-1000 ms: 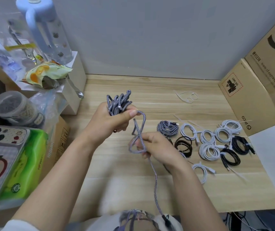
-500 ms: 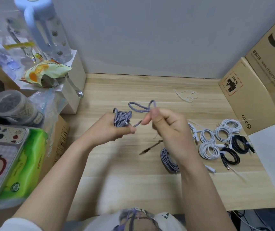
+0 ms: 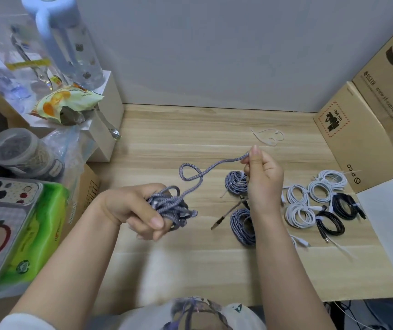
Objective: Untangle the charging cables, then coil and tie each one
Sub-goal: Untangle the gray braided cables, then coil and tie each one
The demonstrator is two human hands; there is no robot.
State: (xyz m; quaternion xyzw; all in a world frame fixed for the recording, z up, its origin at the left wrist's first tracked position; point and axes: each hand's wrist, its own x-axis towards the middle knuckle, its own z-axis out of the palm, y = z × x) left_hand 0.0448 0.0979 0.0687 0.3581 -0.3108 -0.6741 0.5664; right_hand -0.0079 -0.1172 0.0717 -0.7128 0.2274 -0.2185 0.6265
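Note:
My left hand grips a bundle of blue-grey braided cable above the wooden desk. A loose strand with one small loop runs up and right from the bundle to my right hand, which pinches it near its end. Its plug end hangs below my right hand. Two coiled braided cables lie on the desk, partly hidden by my right arm. Several white coils and black coils lie to the right.
A clear tie lies at the back of the desk. Cardboard boxes stand on the right with a white sheet in front. On the left are a bottle, a snack bag, a jar and a tissue pack.
My right hand has pulled the strand out to the right, away from the bundle. My left hand has dropped lower with the bundle. The plug end has come up off my lap.

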